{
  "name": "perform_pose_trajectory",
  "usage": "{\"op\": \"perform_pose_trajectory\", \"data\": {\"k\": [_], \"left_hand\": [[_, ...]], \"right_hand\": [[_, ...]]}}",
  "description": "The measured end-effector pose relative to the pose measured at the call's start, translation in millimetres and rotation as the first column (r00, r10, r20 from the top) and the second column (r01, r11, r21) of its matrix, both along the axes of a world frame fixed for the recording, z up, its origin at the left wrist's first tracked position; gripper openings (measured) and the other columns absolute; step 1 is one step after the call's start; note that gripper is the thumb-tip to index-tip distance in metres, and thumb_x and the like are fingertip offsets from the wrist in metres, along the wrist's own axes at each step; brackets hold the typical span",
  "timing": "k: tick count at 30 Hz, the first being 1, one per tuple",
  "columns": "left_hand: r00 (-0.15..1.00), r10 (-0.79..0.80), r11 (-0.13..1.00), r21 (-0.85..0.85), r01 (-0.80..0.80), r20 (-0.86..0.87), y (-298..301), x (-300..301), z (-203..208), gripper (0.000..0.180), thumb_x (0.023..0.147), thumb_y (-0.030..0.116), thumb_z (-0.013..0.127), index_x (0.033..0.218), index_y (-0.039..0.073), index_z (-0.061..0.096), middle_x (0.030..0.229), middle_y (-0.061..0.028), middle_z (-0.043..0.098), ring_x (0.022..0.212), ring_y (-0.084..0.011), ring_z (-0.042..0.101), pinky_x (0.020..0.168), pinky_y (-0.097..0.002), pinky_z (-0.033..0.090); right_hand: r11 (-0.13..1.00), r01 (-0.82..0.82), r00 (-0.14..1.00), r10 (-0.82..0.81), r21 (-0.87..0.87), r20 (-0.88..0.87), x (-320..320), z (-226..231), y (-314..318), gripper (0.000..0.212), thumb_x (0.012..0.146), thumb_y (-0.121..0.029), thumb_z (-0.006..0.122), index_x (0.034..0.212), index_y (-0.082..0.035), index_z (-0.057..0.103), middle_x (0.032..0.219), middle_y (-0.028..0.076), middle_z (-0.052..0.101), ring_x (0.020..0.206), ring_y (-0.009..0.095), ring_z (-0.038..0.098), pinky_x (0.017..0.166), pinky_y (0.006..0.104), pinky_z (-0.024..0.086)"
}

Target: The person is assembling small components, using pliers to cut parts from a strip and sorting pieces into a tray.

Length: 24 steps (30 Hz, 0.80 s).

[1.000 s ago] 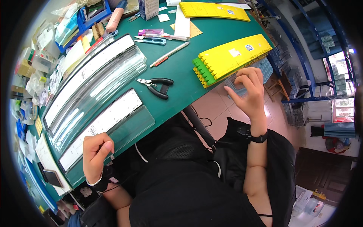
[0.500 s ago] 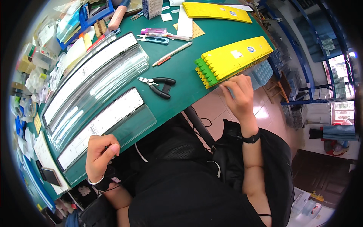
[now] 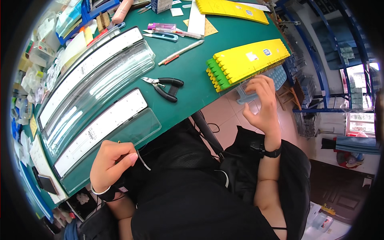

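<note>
My right hand (image 3: 263, 105) is off the table's front edge, thumb and fingers apart, with nothing seen between them. Just beyond its fingertips is a stack of yellow and green toothed plastic strips (image 3: 252, 58). My left hand (image 3: 112, 165) is closed at the table edge, fingers curled under and thumb pressed against them; what it may hold is hidden. A tiny brass-coloured tip shows just above its knuckles. Beside that hand lies a long white strip (image 3: 102, 130) in a clear plastic case (image 3: 150, 125). Black-handled nippers (image 3: 170, 90) rest on the green table (image 3: 188, 84) between my hands.
More clear cases (image 3: 116, 72) lie at the left. Farther back are a pen (image 3: 182, 52), blue thread snips (image 3: 164, 36) and another yellow strip (image 3: 232, 11). A pale blue dimpled tray (image 3: 276, 78) sits below the stack. Clutter fills the far left.
My right hand has drawn slightly back from the stack, its fingers spreading from a pinch. My left hand has shifted a little to the right, still closed.
</note>
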<state>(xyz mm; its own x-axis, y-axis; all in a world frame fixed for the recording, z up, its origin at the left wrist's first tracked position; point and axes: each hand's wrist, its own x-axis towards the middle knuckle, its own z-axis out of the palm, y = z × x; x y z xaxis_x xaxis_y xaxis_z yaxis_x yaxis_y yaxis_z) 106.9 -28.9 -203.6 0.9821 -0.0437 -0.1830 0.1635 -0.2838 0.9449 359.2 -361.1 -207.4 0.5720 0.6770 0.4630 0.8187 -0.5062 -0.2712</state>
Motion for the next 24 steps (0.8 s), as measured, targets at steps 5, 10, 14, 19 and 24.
{"op": "perform_pose_trajectory", "data": {"k": [5,10,14,19,24], "left_hand": [[0.998,-0.065,0.996,-0.061,0.064,-0.008,9,-7,-8,0.032,0.091,0.020,0.065,0.067,0.001,0.057,0.051,-0.0060,0.045,0.044,-0.0199,0.042,0.048,-0.0328,0.029],[0.992,-0.064,0.989,-0.124,0.077,0.109,13,-11,-11,0.031,0.087,0.020,0.066,0.063,0.003,0.058,0.050,-0.0047,0.046,0.041,-0.0179,0.041,0.046,-0.0325,0.026],[0.994,-0.070,0.989,-0.128,0.079,0.079,12,-9,-8,0.030,0.086,0.019,0.066,0.063,0.002,0.058,0.051,-0.0047,0.047,0.041,-0.0169,0.042,0.046,-0.0319,0.026],[0.995,-0.061,0.991,-0.116,0.069,0.074,12,-12,-11,0.029,0.086,0.020,0.066,0.063,0.002,0.059,0.052,-0.0045,0.048,0.041,-0.0161,0.041,0.046,-0.0315,0.026],[0.997,-0.038,0.993,-0.105,0.046,0.073,13,-16,-14,0.031,0.086,0.021,0.066,0.064,0.002,0.058,0.052,-0.0046,0.047,0.041,-0.0163,0.041,0.046,-0.0315,0.026]], "right_hand": [[0.909,-0.082,0.995,0.100,0.408,-0.023,-7,-12,-4,0.013,0.076,-0.005,0.062,0.088,-0.001,0.058,0.095,0.018,0.064,0.095,0.029,0.057,0.083,0.0377,0.046],[0.867,0.267,0.852,-0.008,0.420,-0.524,-45,-46,16,0.022,0.096,-0.011,0.065,0.079,0.002,0.063,0.066,0.003,0.057,0.057,0.010,0.049,0.054,0.0251,0.037],[0.798,0.535,0.424,0.033,0.279,-0.905,-42,-73,21,0.035,0.101,-0.025,0.069,0.081,0.003,0.067,0.059,0.000,0.056,0.047,0.005,0.045,0.046,0.0212,0.031],[0.631,0.690,0.191,0.313,0.354,-0.930,-24,-73,20,0.026,0.104,-0.021,0.064,0.091,0.001,0.066,0.064,0.002,0.056,0.044,0.007,0.042,0.042,0.0234,0.029],[0.530,0.772,0.168,0.361,0.350,-0.917,-21,-62,11,0.018,0.105,-0.016,0.056,0.098,-0.001,0.062,0.077,0.002,0.058,0.049,0.008,0.043,0.042,0.0233,0.030]]}}
